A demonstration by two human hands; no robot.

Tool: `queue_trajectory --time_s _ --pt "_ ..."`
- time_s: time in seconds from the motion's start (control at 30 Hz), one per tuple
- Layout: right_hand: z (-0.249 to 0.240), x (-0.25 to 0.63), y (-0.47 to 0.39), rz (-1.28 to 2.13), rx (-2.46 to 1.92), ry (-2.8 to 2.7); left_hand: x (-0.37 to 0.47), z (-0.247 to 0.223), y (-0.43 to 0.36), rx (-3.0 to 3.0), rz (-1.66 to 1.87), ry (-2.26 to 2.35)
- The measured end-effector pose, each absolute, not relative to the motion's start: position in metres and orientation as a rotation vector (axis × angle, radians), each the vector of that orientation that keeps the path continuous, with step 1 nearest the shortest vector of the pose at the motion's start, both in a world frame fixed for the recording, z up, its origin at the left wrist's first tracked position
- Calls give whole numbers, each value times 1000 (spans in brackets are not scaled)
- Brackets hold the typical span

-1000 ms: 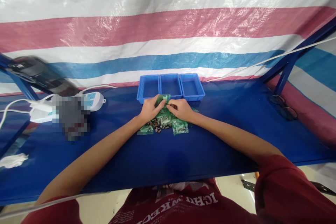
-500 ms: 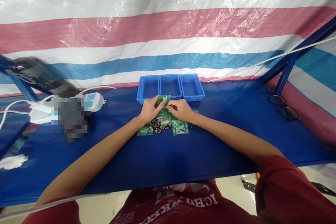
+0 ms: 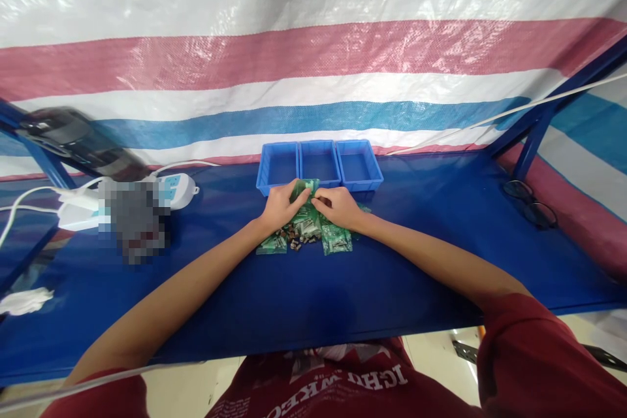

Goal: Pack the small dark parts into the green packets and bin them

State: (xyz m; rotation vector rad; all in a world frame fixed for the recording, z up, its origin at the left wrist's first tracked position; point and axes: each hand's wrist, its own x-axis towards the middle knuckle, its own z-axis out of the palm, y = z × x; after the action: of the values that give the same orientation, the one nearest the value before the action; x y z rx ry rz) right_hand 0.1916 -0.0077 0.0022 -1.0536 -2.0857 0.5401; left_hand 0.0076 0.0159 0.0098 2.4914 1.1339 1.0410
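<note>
My left hand (image 3: 281, 206) is closed on a small green translucent plastic bag (image 3: 310, 184), thumb and fingers pinching it. Close beside it, my right hand (image 3: 339, 208) is closed too, its fingertips at the bag's right side. Under and in front of both hands lies a pile of small metal and brown parts (image 3: 296, 241), too small to name. More green bags with silvery pieces inside rest around it: one bag (image 3: 272, 248) at the left and another bag (image 3: 337, 239) at the right. The fingers partly cover the held bag.
Three joined blue bins, left (image 3: 259, 173), middle (image 3: 319, 183) and right (image 3: 365, 184), stand behind my hands. At left are a white power strip (image 3: 182, 191), a blurred-out dark object (image 3: 133, 222) and a bottle (image 3: 78, 140). Glasses (image 3: 531, 204) lie at far right.
Both hands keep their hold on the bag with almost no movement. The whole view has shifted very slightly.
</note>
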Motion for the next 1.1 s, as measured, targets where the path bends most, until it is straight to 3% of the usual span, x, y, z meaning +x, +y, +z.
queue_trajectory --time_s 1.1 --pt "2 193 -7 563 -1058 -2107 7 8 17 2452 1003 1189"
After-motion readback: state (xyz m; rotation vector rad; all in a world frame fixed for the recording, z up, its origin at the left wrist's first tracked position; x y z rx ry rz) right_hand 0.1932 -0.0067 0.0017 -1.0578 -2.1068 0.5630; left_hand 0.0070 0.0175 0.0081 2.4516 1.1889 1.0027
